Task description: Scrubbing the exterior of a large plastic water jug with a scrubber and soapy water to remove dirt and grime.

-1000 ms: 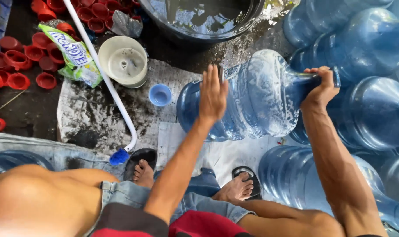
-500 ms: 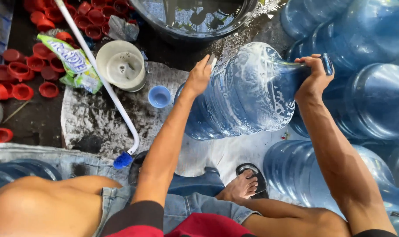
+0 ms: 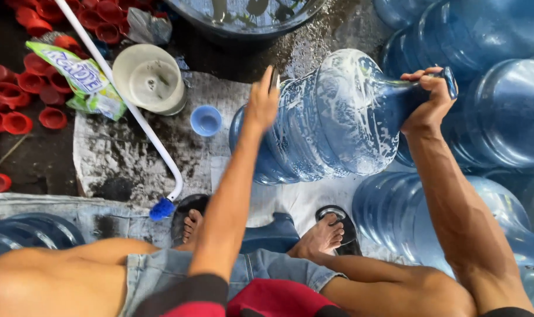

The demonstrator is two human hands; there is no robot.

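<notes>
A large blue water jug [image 3: 331, 117] lies on its side in front of me, with soapy foam clinging inside. My right hand [image 3: 428, 100] grips its neck at the right end. My left hand [image 3: 262, 101] presses flat against the jug's base end, fingers pointing away from me. The jug is held above a wet grey mat [image 3: 126, 158], tilted with its neck slightly up.
More blue jugs [image 3: 502, 105] crowd the right side. A dark water basin [image 3: 243, 14] stands at the top. A white-handled brush [image 3: 132, 111], a white bowl [image 3: 148, 79], a small blue cap [image 3: 206, 120], a green sachet [image 3: 82, 79] and several red caps [image 3: 20, 100] lie left.
The jug has swung between my hands, its base end shifting right and up. My left hand slid from the jug's side to its base. Foam has spread inside.
</notes>
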